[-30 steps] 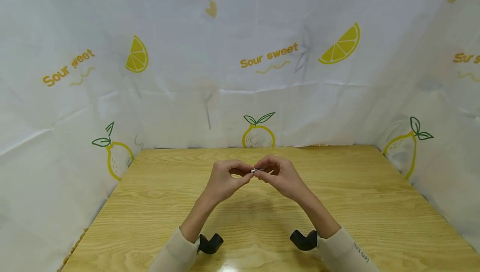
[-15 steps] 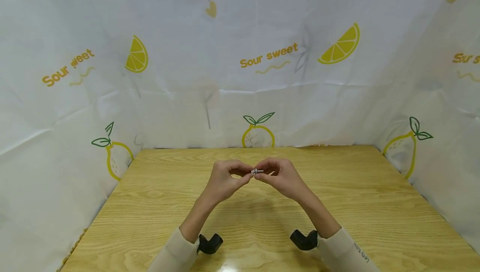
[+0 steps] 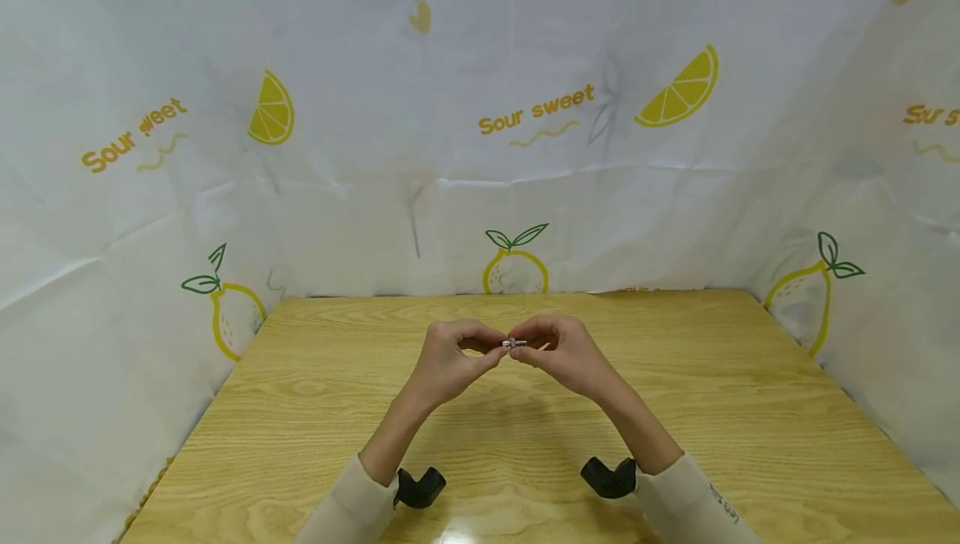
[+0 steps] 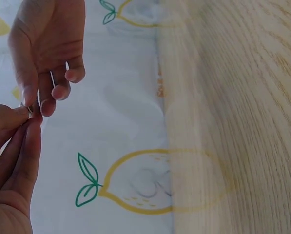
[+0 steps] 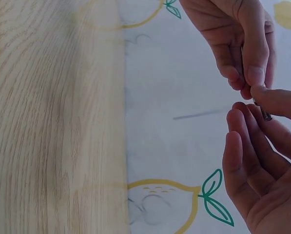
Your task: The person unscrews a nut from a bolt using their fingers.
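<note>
Between both hands, above the middle of the table, is a small silver metal piece (image 3: 515, 343) that looks like a bolt with a nut on it. My left hand (image 3: 454, 361) pinches its left end between thumb and fingertips. On the other side, my right hand (image 3: 564, 354) pinches it at the nut with thumb and forefinger, and a thin shaft points toward the right palm. In the right wrist view a threaded bolt end (image 5: 266, 116) shows by the right thumb (image 5: 279, 102). Fingertips hide most of the piece in the left wrist view.
A light wood-grain table (image 3: 480, 461) lies under the hands. White cloth (image 3: 360, 152) printed with lemons hangs behind it and along both sides. Black curved mounts (image 3: 422, 487) stick out from the cuffs of the pale sleeves (image 3: 352, 502).
The nut-like part shows more plainly between the fingertips than a second ago, as the right fingers have shifted slightly on it. Both arms stay in place.
</note>
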{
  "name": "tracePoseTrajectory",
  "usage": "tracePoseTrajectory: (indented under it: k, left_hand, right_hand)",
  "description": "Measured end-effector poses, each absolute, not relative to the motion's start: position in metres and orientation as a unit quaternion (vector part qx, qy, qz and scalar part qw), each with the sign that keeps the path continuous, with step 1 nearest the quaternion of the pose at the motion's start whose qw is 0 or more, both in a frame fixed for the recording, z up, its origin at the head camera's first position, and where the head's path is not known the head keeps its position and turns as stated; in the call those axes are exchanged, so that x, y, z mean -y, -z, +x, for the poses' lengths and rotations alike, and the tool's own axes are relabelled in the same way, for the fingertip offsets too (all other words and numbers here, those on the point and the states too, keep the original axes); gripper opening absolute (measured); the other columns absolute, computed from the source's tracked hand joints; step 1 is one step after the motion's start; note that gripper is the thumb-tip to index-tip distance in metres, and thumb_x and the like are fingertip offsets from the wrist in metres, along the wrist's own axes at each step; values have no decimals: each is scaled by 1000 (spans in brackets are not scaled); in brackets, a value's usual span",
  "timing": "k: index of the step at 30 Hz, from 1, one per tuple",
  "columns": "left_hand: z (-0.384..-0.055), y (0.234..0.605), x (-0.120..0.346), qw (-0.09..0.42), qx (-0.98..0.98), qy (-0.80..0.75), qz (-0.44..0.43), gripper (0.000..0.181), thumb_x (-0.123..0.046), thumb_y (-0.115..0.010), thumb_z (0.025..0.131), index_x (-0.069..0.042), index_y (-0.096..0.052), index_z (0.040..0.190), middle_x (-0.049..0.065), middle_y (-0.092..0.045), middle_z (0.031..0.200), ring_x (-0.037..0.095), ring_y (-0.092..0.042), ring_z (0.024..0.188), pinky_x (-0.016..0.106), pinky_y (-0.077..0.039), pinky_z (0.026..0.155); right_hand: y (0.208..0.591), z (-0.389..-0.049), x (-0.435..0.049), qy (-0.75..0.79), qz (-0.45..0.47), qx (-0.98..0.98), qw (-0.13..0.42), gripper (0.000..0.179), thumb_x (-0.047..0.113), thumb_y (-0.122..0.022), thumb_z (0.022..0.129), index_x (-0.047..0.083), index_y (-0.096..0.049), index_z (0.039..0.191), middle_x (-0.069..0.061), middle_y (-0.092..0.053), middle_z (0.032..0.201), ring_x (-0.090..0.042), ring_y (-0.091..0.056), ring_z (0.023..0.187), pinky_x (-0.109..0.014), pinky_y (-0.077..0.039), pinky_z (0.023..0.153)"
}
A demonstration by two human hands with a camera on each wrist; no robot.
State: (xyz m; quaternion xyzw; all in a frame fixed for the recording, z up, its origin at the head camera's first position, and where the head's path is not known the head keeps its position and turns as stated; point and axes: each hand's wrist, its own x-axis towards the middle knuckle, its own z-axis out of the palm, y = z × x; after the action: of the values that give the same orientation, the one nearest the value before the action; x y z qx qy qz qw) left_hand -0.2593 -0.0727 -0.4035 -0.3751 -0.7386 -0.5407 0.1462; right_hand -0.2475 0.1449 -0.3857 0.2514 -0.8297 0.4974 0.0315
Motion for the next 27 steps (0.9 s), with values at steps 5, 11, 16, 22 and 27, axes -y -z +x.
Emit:
tracePoseTrajectory:
  k: [5,11,16,22,27]
  left_hand:
    - [-258,402,73,153,740,536,-377,10,0,-78,90,-5,-81,98,10,-80,93,16,-77,81,26,-65,74]
    - [-258,402,72,160,748,527,-372,11,1,-78,89,-5,-81,98,9,-80,93,15,-77,80,26,-65,74]
    - [-258,403,72,164,746,528,-372,10,-1,-78,90,-7,-81,97,8,-80,92,15,-77,80,26,-65,74]
    - [-258,404,72,163,742,530,-376,10,-1,-78,90,-6,-81,98,9,-80,93,15,-77,80,26,-65,73]
    - [-259,405,72,161,744,529,-375,11,0,-79,89,-5,-81,98,9,-80,92,15,-77,80,26,-65,73]
  right_hand:
    - [385,-247,-144,-494,257,830,28,15,14,-75,96,7,-78,108,-9,-78,101,-16,-72,87,-27,-60,72]
    - [386,-248,-144,-508,261,821,16,16,17,-72,98,7,-78,109,-10,-77,100,-15,-72,84,-33,-62,73]
    - [386,-248,-144,-524,259,812,4,19,19,-69,101,5,-76,111,-12,-77,102,-12,-72,81,-35,-64,74]
    - [388,-247,-145,-528,260,809,17,15,15,-72,99,7,-76,110,-12,-76,100,-13,-71,83,-32,-62,73]
    - [389,-248,-143,-528,264,806,39,12,11,-74,96,8,-75,107,-11,-75,102,-15,-70,86,-29,-62,71]
